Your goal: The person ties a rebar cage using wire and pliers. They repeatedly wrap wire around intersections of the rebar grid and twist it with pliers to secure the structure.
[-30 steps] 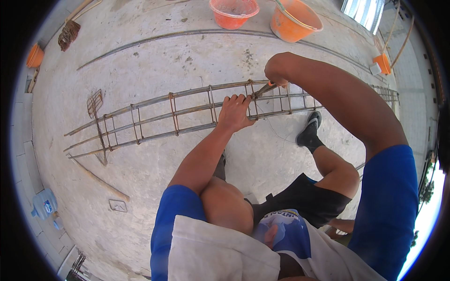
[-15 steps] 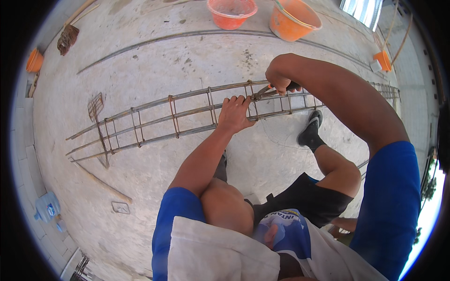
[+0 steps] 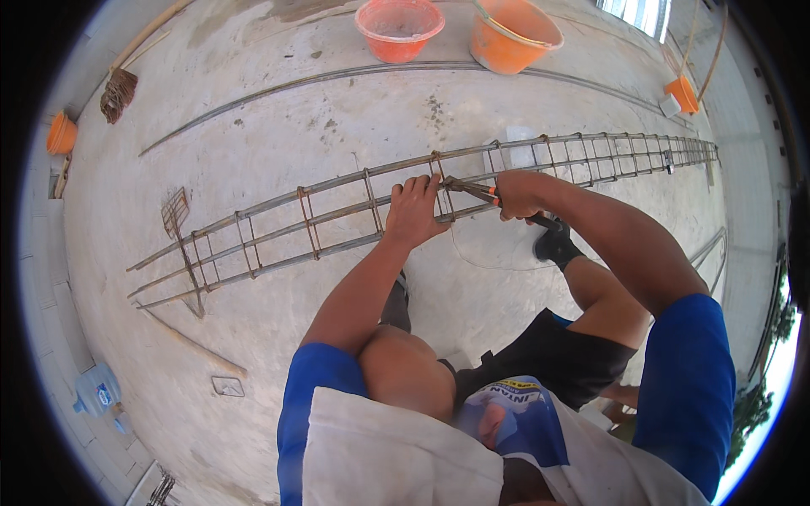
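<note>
A long cage of steel bars and square stirrups [image 3: 369, 205] runs across the floor in front of me. My left hand [image 3: 413, 209] lies over its middle bar, fingers curled round the steel beside a stirrup. In my right hand [image 3: 521, 195] is a pair of pincers [image 3: 474, 189] with dark handles and orange marks. Their jaws sit at a crossing of bar and stirrup, just right of my left fingertips. Whether wire is caught in the jaws is too small to tell. A thin wire loop hangs below that crossing.
Two orange buckets [image 3: 400, 32] [image 3: 516, 35] stand at the back, near loose bars [image 3: 337, 74]. A mesh piece [image 3: 175, 212] leans at the cage's left end, by a wooden handle [image 3: 198, 344]. A water jug [image 3: 97, 390] lies far left. My shoe [image 3: 555, 245] is near the cage.
My right hand has swung down toward me, turning the pincers so their handles now slope down to the right. My left hand keeps its hold. The view has shifted slightly.
</note>
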Available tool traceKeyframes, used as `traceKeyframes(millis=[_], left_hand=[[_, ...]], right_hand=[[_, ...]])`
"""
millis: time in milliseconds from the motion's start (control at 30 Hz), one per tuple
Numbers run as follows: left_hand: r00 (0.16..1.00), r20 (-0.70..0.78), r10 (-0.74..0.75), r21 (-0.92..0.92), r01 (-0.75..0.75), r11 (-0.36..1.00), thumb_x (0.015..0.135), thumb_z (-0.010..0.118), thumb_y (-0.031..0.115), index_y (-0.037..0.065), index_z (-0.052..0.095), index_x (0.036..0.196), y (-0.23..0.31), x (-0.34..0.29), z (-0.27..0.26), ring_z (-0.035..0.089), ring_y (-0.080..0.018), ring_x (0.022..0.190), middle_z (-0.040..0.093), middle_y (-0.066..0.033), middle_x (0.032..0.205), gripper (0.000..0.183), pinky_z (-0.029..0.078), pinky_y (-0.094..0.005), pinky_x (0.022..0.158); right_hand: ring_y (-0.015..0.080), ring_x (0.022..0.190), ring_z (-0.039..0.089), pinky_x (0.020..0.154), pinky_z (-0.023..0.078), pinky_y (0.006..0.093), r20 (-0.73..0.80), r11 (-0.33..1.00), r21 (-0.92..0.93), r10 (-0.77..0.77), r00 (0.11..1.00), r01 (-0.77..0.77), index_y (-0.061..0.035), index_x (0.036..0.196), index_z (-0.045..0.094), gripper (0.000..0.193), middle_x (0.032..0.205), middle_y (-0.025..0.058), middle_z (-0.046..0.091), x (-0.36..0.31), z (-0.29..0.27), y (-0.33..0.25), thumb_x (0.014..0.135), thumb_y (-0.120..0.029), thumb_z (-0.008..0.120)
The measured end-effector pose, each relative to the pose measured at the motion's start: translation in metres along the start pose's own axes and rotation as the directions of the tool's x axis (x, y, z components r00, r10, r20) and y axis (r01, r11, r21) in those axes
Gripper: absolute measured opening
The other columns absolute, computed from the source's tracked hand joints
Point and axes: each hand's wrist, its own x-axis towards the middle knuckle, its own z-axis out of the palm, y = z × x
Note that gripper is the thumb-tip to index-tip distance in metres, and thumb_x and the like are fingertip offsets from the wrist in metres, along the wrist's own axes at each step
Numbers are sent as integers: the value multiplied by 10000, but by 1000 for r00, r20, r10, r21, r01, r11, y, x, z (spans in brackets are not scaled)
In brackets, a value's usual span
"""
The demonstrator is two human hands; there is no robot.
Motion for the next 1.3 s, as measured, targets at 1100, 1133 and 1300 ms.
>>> traceKeyframes(millis=[1100,1133,1300], left_hand=[[925,-381,-2,-426,-174,888,659,756,185,39,580,1123,90,41,-4,630,-328,952,656,-137,989,518,444,-443,861],[952,-306,-5,-439,-136,888,656,757,181,29,576,1117,89,44,-3,632,-331,951,657,-146,981,518,446,-445,850],[1000,-14,4,-468,-10,884,643,749,143,3,570,1083,83,70,-9,643,-344,948,665,-178,947,495,458,-468,835]], right_hand=[[209,606,702,537,584,364,65,955,-297,49,997,-27,83,753,663,195,730,167,693,-18,-40,-18,724,-90,749],[231,518,684,445,569,340,92,975,-222,23,996,-2,83,651,648,183,649,184,679,-19,-43,-20,715,-61,740],[222,679,673,604,538,366,-499,611,-777,-450,740,-152,-6,834,644,134,747,103,654,-34,-9,-17,761,-111,684]])
